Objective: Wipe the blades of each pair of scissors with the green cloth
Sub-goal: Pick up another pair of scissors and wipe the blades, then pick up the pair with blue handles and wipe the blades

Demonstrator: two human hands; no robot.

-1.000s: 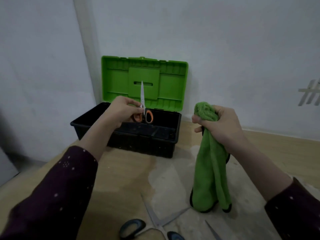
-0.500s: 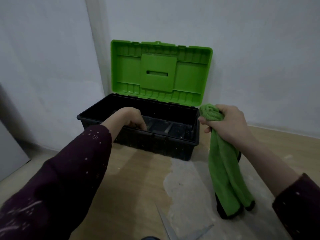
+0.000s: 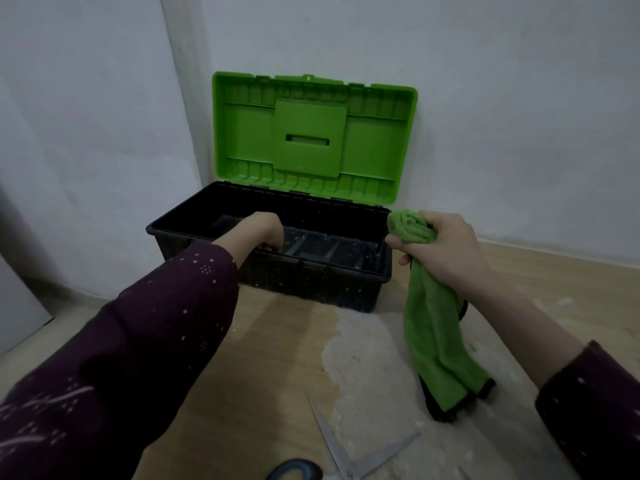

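- Scissors wiping looks to be between pairs, as I judge it. The left hand point(image 3: 265, 230) reaches over the front wall into the toolbox point(image 3: 270, 285) with its fingers curled downward. The hand itself and the dark interior hide whether it holds anything, so I cannot tell.
- The toolbox is black and stands on the floor point(image 3: 277, 358) against a pale wall. Its green lid point(image 3: 311, 140) stands upright behind it. The inside is dim, with dividers, and I can make out no scissors in it.
- One pair of scissors point(image 3: 337, 457) lies on the floor at the bottom edge, well apart from the box and nearer the person. Its blades are spread in a V pointing away, and the frame cuts off its dark handle. Neither hand touches it.
- The green cloth point(image 3: 436, 334) hangs to the right of the box, with a bunched end poking above the fist. Its lower end is at or near the floor, but I cannot tell whether it touches.
- The right hand point(image 3: 446, 247) is closed tightly around the upper part of the cloth.
- Likely next, the left hand should take this pair by the handle, never by the spread blades.
- Gather the hanging cloth into a thick pad first, so that it covers the fingers and does not drag over the dusty patch of floor.
- Wipe each blade from pivot to tip, pinching from the blunt back, so that the cloth slides off the edge and not into it.
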